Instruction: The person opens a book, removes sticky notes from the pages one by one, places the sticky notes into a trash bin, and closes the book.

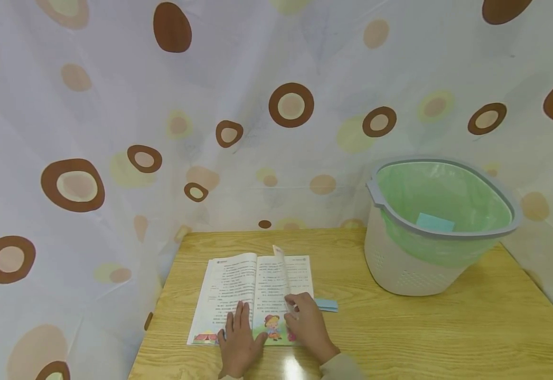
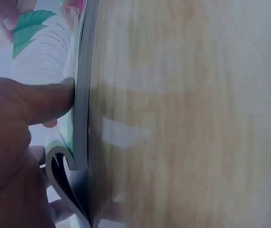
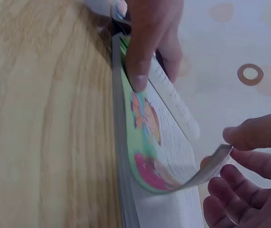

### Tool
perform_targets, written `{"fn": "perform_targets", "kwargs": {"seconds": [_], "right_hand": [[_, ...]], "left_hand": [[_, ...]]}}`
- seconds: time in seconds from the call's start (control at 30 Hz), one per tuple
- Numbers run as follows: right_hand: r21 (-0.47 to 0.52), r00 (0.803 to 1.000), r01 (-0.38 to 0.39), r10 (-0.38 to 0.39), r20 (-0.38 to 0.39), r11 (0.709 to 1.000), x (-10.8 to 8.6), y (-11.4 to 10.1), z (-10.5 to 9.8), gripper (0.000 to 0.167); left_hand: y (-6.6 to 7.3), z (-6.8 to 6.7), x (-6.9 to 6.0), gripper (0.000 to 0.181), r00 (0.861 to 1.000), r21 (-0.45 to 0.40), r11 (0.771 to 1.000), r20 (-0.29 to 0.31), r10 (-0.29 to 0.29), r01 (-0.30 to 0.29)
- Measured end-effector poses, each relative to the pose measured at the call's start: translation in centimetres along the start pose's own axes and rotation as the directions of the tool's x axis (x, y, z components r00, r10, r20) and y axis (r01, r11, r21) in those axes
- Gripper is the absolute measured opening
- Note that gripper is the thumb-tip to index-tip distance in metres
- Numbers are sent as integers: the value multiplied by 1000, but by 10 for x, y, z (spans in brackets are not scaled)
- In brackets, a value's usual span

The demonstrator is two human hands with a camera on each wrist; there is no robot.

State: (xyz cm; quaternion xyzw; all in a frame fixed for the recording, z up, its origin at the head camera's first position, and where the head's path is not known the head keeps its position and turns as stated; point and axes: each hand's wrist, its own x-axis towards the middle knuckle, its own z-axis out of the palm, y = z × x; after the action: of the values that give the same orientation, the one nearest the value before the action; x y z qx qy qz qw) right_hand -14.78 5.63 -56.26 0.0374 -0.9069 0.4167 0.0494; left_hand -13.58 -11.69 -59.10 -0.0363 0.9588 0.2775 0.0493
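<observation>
An open book [image 1: 226, 287] with printed text and coloured cartoon pictures lies on the wooden table. My left hand [image 1: 240, 343] rests spread on its lower middle, fingers over the left page and thumb on the right page. In the left wrist view, the thumb [image 2: 50, 100] presses near the book's bottom edge. My right hand [image 1: 308, 323] pinches the outer edge of a right-hand page [image 1: 280, 264], lifted and curling up from those below. The right wrist view shows that edge between thumb [image 3: 249, 135] and index finger. A light blue paper piece [image 1: 326, 305] sticks out beside the book.
To the right stands a pale plastic basket [image 1: 395, 266] with a grey rim and a green lining. Inside it is a light blue piece [image 1: 435, 222]. A white curtain [image 1: 252, 68] with brown and yellow spots hangs behind and beside the wooden table [image 1: 400, 338].
</observation>
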Motion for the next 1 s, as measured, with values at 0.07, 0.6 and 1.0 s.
{"fn": "perform_targets", "kwargs": {"seconds": [0.07, 0.6, 1.0], "right_hand": [[-23, 999, 35, -35, 19, 999, -1, -1, 6, 36], [-144, 977, 211, -208, 34, 967, -7, -15, 32, 26], [-28, 958, 199, -188, 216, 980, -14, -28, 46, 29]], "left_hand": [[-2, -1, 1, 87, 1000, 15, 1000, 6, 15, -15], [-5, -14, 8, 48, 1000, -154, 988, -2, -22, 21], [-7, -17, 8, 41, 1000, -421, 907, -12, -8, 2]]}}
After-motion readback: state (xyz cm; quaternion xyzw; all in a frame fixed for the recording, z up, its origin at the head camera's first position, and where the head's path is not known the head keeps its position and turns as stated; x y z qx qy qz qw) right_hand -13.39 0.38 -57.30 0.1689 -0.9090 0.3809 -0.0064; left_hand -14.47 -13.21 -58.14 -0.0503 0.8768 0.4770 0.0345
